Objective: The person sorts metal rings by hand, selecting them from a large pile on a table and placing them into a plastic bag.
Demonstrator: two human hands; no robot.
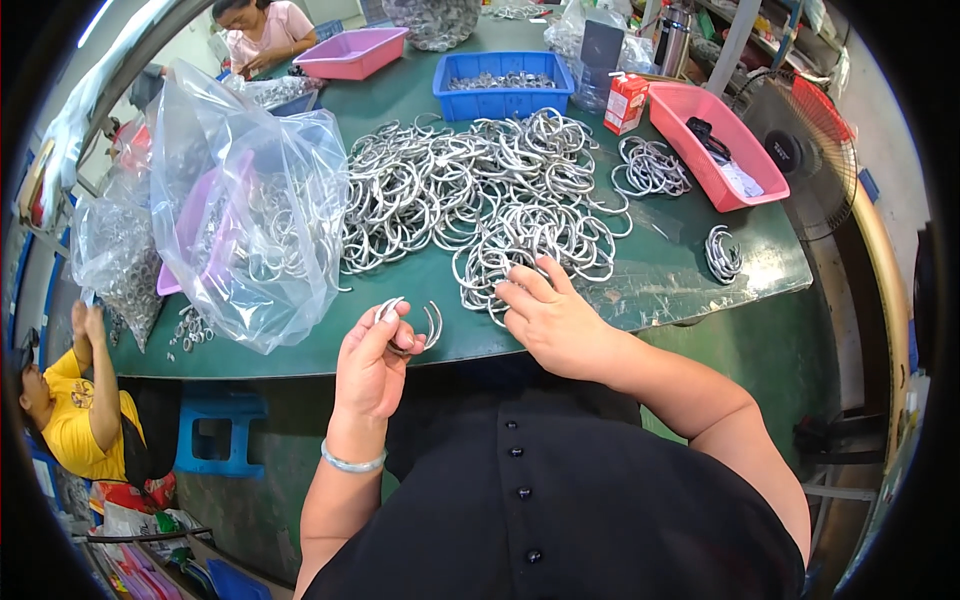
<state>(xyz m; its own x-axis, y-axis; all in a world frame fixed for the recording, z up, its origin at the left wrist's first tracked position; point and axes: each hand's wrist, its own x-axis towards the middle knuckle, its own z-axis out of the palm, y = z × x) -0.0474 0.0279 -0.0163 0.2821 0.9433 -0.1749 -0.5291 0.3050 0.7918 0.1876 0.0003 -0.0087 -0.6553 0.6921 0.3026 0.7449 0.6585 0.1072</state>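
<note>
My left hand (372, 362) is raised just off the table's front edge, closed around a few curved silver bangles (434, 326) with open ends. My right hand (548, 318) reaches over the near side of a large heap of similar bangles (470, 178). Its fingers are bent and a little apart, touching the bangles under them; its thumb is hidden. Off to the right lie a smaller cluster of bangles (652, 168) and a short nested row of them (722, 254) close to the table's corner.
A large clear plastic bag (300, 300) stands left of the heap on the green table (640, 285). Behind are a blue bin (500, 104) and a pink basket (735, 192). A fan (800, 150) stands right. Two other people (265, 30) (80, 405) sit at the left.
</note>
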